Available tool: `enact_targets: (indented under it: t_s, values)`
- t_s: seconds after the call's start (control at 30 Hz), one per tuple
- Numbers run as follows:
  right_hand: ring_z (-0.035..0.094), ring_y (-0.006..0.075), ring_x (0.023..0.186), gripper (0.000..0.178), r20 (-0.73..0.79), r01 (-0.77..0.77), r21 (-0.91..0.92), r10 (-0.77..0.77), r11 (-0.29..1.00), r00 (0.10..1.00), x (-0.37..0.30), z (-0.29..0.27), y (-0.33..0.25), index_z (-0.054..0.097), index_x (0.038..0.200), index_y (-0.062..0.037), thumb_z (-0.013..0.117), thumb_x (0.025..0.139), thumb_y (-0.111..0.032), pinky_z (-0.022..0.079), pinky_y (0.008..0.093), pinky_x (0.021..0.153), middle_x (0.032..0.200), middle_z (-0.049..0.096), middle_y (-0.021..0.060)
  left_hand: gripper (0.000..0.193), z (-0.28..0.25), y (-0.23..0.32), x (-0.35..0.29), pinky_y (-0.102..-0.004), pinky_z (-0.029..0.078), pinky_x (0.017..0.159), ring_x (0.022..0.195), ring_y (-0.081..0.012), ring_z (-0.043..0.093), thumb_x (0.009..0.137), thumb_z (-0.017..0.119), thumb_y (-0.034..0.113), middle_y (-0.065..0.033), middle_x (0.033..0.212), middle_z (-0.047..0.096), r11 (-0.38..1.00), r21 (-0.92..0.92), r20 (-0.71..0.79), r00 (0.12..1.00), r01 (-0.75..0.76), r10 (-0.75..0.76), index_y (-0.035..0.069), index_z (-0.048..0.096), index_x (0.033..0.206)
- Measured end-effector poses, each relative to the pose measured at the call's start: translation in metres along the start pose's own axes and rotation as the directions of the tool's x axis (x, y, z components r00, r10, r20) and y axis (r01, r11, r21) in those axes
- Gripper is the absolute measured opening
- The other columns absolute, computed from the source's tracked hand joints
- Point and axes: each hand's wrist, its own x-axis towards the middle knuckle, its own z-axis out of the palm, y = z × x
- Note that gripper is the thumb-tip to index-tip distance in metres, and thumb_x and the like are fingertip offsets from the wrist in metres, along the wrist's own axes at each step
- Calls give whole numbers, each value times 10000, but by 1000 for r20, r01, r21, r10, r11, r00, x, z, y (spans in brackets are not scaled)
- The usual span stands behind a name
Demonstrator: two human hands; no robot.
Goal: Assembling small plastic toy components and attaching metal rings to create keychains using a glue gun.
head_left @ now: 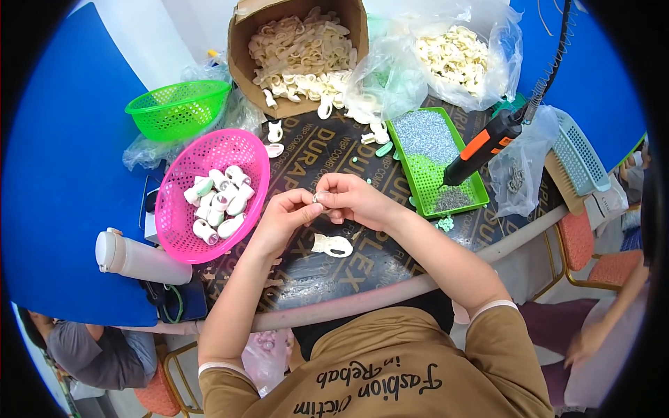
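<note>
My left hand [289, 212] and my right hand [357, 202] meet over the middle of the table, thumbs and fingers pinched together. Between the fingertips is a small pale, shiny part [321, 200], mostly covered, so its kind cannot be told. Just below the hands a cream plastic shell piece [333, 245] with an oval loop lies flat on the dark printed board [300, 279]. To the left, a pink perforated basket [261, 177] holds several white plastic housings [221, 202], some with green or pink parts.
An electric screwdriver [481, 150] hangs over a green tray [481, 188] of small silvery parts, green pieces and screws. Behind stand a cardboard box [240, 63] and a plastic bag [512, 49] of cream shells. At left are a green basket [150, 115] and a white bottle [139, 258].
</note>
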Motion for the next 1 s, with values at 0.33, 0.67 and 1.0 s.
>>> enact_targets:
  t_s: [0.33, 0.67, 1.0]
  values:
    - [469, 63, 580, 116, -122, -3, 19, 6, 1000, 993, 3, 4, 8, 500, 859, -79, 545, 888, -182, 382, 209, 521, 714, 494, -16, 115, 8, 2, 0, -182, 368, 599, 643, -31, 446, 878, 560, 153, 45, 725, 522, 999, 25, -180, 983, 36, -31, 46, 589, 849]
    - [453, 46, 495, 175, -203, 64, -470, -178, 880, 963, 10, 4, 27, 500, 798, -58, 554, 892, -196, 362, 191, 435, 601, 483, -21, 120, 0, -5, 0, -260, 400, 543, 612, -89, 497, 766, 589, 102, -33, 655, 540, 765, 643, -145, 977, -28, 157, -17, 574, 761]
    - [587, 97, 790, 110, -122, -22, -88, 11, 996, 992, 3, 6, 12, 583, 965, -25, 567, 874, -85, 503, 242, 752, 865, 586, 16, 187, 2, 2, -2, -439, 450, 680, 737, -360, 574, 772, 492, 107, -205, 736, 588, 554, 820, -124, 902, -141, 414, -26, 625, 765]
